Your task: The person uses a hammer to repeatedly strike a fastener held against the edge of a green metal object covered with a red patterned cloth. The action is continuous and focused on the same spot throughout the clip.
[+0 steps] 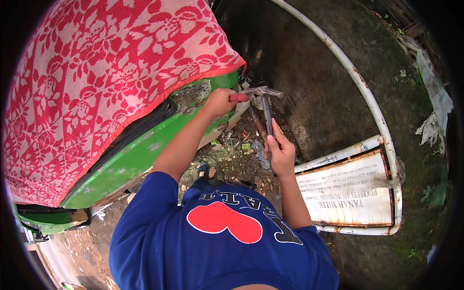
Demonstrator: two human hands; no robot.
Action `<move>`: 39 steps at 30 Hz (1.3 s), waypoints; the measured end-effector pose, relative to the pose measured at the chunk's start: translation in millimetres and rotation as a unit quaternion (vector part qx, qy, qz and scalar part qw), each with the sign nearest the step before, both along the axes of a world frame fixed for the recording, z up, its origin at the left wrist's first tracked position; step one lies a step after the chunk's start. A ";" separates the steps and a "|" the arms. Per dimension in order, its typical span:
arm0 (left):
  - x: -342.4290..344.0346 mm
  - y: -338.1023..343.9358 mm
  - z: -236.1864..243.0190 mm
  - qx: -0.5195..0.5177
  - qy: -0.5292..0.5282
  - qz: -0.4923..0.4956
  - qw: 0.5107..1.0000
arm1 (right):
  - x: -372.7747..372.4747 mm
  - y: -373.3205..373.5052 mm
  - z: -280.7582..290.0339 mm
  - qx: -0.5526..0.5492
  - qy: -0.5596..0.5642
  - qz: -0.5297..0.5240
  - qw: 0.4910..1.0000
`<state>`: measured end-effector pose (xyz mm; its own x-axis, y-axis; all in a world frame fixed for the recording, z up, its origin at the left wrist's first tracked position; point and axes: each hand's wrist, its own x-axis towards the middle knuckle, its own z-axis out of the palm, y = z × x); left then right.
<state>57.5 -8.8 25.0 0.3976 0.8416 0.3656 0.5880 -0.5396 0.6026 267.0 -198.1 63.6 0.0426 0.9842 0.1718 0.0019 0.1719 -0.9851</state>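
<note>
Up ahead, near the green bodywork, my left hand (220, 102) is closed around the red grip of a metal tool (239, 97). The tool's grey end overlaps the head of a hammer (267, 113); its exact kind is hard to make out. My right hand (282, 150) grips the lower part of the hammer's dark handle, with the index finger stretched along it. The hammer stands roughly upright in the picture, its head at the top, touching or very close to the red-gripped tool. Both are held above the littered ground.
A green vehicle body (145, 150) under a red and pink floral cloth (116, 72) fills the left. On the right, a rusty white sign panel (345, 193) hangs in a curved white pipe frame (355, 72). Rubble and plastic scraps (261, 157) litter the ground; torn pale sheeting (432, 92) lies far right.
</note>
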 end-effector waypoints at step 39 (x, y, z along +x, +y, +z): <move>-66.7 -133.8 -11.5 -0.061 -0.047 0.052 0.996 | 40.0 -53.4 -78.6 -0.132 0.185 -0.004 0.974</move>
